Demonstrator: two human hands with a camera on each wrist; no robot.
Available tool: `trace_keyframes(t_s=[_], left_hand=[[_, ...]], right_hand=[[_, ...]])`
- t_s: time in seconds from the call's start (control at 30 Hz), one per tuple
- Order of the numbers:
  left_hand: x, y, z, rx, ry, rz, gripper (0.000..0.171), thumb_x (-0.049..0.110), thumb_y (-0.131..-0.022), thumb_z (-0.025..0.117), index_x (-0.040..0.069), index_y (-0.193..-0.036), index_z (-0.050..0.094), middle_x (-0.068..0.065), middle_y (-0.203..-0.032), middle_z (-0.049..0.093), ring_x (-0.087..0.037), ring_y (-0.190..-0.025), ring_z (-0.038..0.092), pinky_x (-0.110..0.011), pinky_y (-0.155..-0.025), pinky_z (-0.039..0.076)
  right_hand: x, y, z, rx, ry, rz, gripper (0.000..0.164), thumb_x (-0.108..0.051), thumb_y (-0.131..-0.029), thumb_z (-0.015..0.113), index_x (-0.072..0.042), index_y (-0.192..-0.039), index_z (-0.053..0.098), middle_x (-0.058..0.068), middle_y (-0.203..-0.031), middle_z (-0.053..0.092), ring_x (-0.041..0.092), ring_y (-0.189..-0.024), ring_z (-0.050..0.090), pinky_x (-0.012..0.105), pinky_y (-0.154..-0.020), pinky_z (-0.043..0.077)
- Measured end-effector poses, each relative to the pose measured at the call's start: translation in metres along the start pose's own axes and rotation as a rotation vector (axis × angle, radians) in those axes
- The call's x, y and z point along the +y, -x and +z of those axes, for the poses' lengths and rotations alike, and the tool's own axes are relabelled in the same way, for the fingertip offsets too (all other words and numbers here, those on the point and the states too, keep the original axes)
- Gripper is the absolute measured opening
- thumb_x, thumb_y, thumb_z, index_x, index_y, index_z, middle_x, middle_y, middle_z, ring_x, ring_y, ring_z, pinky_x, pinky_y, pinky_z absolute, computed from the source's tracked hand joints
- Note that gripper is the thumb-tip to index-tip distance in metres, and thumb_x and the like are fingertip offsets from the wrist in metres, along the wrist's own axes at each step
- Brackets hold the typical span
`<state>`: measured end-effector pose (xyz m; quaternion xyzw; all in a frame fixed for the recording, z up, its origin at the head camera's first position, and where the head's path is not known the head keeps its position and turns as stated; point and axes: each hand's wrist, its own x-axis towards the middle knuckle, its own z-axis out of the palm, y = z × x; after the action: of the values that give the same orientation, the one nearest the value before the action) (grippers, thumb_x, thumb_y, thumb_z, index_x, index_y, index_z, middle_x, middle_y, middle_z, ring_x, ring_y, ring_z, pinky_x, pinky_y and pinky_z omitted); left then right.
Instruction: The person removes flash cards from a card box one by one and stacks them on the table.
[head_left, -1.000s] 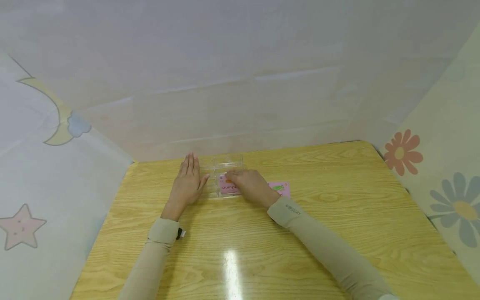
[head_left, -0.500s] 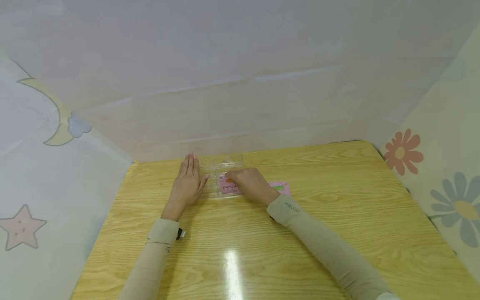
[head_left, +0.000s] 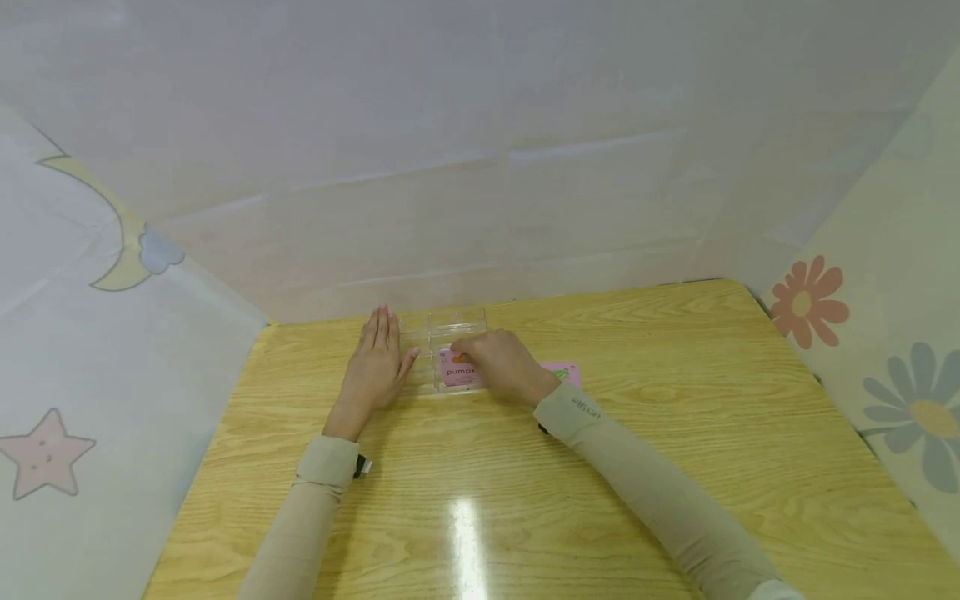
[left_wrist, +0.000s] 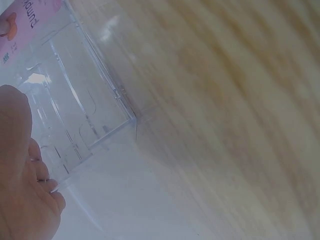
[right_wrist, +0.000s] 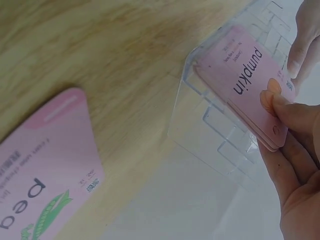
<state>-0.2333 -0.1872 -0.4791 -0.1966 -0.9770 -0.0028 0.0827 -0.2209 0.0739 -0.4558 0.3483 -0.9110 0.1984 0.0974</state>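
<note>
My right hand pinches a small stack of pink flashcards, thumb on top and fingers beneath. The top card reads "pumpkin" and has an orange picture, partly under the thumb. In the right wrist view the stack sits within a compartment of a clear plastic divided box, its near end raised by the fingers. My left hand rests along the box's left side with straight fingers, thumb stretched toward the near compartment. A pink "pea" flashcard lies on the table to the right, partly hidden by my right hand in the head view.
The box stands on a wood-grain table near its back edge. Behind it rises a pale cloth wall. Printed cloth walls flank the table, with a moon on the left and flowers on the right.
My right hand has shifted slightly toward the back of the table, still gripping the pumpkin card stack. My left hand stays in place against the box.
</note>
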Motion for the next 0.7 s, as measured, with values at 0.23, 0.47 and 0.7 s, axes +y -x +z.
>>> trace_keyframes(t_s=[0.23, 0.47, 0.7], left_hand=[[0.0006, -0.0001, -0.0015, -0.003, 0.004, 0.002, 0.08, 0.047, -0.114, 0.032, -0.013, -0.163, 0.013, -0.033, -0.173, 0.01, -0.044, -0.165, 0.009, -0.054, -0.136, 0.015], [0.0003, -0.0007, -0.0021, -0.017, -0.007, 0.001, 0.08, 0.047, -0.115, 0.031, -0.013, -0.163, 0.01, -0.033, -0.173, 0.009, -0.044, -0.165, 0.007, -0.053, -0.136, 0.013], [-0.0003, -0.0006, -0.0021, -0.025, 0.001, -0.007, 0.08, 0.047, -0.114, 0.032, -0.014, -0.163, 0.011, -0.034, -0.173, 0.008, -0.045, -0.164, 0.008, -0.054, -0.136, 0.015]], right_hand=[[-0.0009, -0.004, -0.0045, -0.018, -0.046, 0.008, 0.02, -0.015, -0.1, 0.071, -0.009, -0.117, 0.079, 0.005, -0.111, 0.083, 0.02, -0.098, 0.081, 0.034, -0.088, 0.066], [-0.0008, -0.0068, -0.0075, -0.052, -0.069, 0.025, 0.018, -0.017, -0.099, 0.072, -0.011, -0.115, 0.079, 0.005, -0.109, 0.083, 0.019, -0.093, 0.081, 0.034, -0.085, 0.066], [-0.0011, -0.0079, -0.0105, -0.083, -0.093, 0.029, 0.018, -0.014, -0.099, 0.073, -0.01, -0.115, 0.078, 0.006, -0.11, 0.082, 0.018, -0.091, 0.08, 0.034, -0.083, 0.066]])
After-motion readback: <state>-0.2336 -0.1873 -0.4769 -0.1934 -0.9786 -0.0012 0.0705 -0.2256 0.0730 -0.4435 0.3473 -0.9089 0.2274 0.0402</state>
